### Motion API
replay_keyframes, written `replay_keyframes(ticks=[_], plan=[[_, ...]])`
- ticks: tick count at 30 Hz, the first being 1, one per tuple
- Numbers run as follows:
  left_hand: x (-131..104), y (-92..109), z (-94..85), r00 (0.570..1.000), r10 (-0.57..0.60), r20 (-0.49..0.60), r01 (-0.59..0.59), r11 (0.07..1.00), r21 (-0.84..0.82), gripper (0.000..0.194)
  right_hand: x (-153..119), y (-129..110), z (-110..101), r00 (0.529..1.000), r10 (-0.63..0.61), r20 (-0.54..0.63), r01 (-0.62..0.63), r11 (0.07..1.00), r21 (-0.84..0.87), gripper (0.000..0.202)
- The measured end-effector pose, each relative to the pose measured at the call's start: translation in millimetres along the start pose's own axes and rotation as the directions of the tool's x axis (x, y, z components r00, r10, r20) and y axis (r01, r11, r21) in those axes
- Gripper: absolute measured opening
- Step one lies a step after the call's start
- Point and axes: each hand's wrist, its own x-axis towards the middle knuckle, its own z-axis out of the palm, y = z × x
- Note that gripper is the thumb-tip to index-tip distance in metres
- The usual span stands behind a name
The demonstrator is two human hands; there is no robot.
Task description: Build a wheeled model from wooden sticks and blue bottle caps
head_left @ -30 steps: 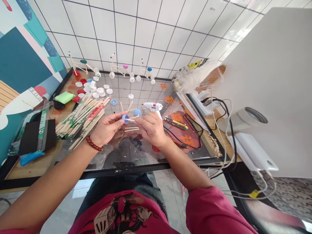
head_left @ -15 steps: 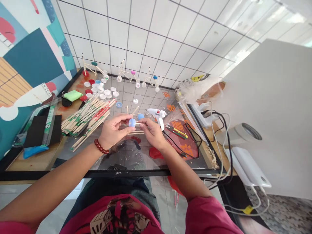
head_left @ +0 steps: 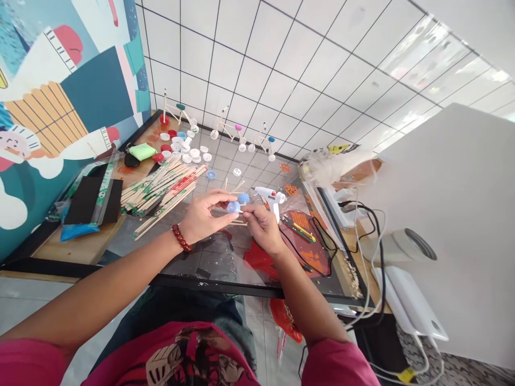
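Observation:
My left hand [head_left: 204, 215] pinches a light blue bottle cap [head_left: 233, 208] between thumb and fingers above the table. From the right, my right hand [head_left: 262, 228] grips a thin wooden stick [head_left: 242, 212] whose end meets the cap; whether it is stuck on cannot be made out. Just behind this cap is a second blue bottle cap [head_left: 243, 199], with pale sticks around it, partly hidden by my hands. A white glue gun [head_left: 270, 196] lies close to the right of my right hand.
A heap of disposable chopsticks [head_left: 161, 193] lies left, with loose bottle caps [head_left: 195, 154] behind. Small stick-and-cap models [head_left: 229, 131] stand along the tiled wall. A yellow utility knife [head_left: 303, 231] and black cable [head_left: 298, 252] lie right, near a power strip [head_left: 346, 201].
The view has turned, so the table and both hands sit further right in the picture. Both hands keep their hold on the cap and stick; the cap appears slightly tilted.

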Motion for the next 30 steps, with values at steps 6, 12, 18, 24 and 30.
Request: replay_keyframes(ticks=[6, 12, 18, 24, 30], plan=[[0.4, 0.5, -0.4, 1.0, -0.012, 0.002, 0.012, 1.0, 0.0, 0.026, -3.1, 6.0, 4.8, 0.998, 0.045, -0.046, -0.044, 0.999, 0.031, 0.015], [0.5, -0.6, 1.0, 1.0, -0.015, 0.001, 0.015, 1.0, 0.003, 0.026, -3.0, 9.0, 5.8, 0.992, 0.091, -0.092, -0.084, 0.994, 0.075, 0.008], [0.8, -3.3, -0.3, 1.0, 0.008, 0.022, -0.008, 1.0, 0.026, 0.028, -2.2, 7.5, 5.5, 0.993, 0.114, -0.034, -0.111, 0.99, 0.083, 0.011], [1.2, -4.7, -1.0, 1.0, 0.012, 0.02, -0.013, 0.998, 0.055, 0.029, -2.5, 7.3, 4.9, 0.993, 0.116, 0.008, -0.116, 0.99, 0.077, 0.02], [1.0, -5.7, -0.7, 0.999, 0.022, 0.026, -0.023, 0.998, 0.052, 0.029, -1.6, 6.7, 4.1, 0.992, 0.123, 0.022, -0.124, 0.989, 0.075, 0.024]])
